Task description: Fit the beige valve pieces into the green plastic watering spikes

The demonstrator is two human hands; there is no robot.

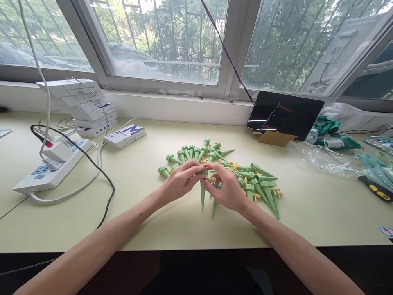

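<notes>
Both of my hands meet over a pile of green plant watering spikes [269,196], which have ribbed caps and small yellow valves. Between my fingertips is one green watering spike [202,196], its point hanging down. My left hand [181,180] pinches it near the top from the left, with the fingers partly hiding the cap. On the other side, my right hand [229,189] is closed on the same spike, near its yellow valve [211,179]. More spikes [183,154] lie just beyond my hands, with caps toward the window.
A white power strip [58,170] with cables stands left, near stacked white boxes [92,107] and a single box [125,135]. A dark tablet [285,116] leans on a cardboard piece [276,138] at the back right. Plastic bags and a black-yellow handled tool [376,188] lie right.
</notes>
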